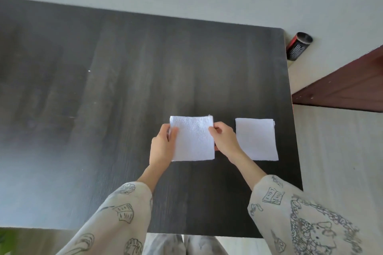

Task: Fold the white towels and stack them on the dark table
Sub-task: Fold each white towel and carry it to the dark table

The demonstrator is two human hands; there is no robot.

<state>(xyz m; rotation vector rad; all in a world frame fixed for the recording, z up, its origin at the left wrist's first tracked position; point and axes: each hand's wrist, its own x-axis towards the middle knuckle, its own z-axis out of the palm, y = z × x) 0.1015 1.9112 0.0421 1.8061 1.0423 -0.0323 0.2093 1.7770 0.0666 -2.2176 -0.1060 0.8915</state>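
Your left hand point(163, 143) & right hand point(224, 141) each pinch a side of one square folded white terry towel point(193, 141), 2nd folded white towel point(256, 139) just beside it, 2 towels total on dark wood-grain table point(124, 68)

Nubby white terry-cloth towels point(193, 141) on matt, dark wood-grain table point(124, 68).

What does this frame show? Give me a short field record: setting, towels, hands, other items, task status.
setting: dark table against a pale wall, seen from above
towel in hands: folded white square, held by its side edges
left hand: pinches the towel's left edge
right hand: pinches the towel's right edge
second towel: folded, lying flat to the right, apart from the first
other items: black can on the floor beyond the table's far right corner
task status: two towels folded, not yet stacked
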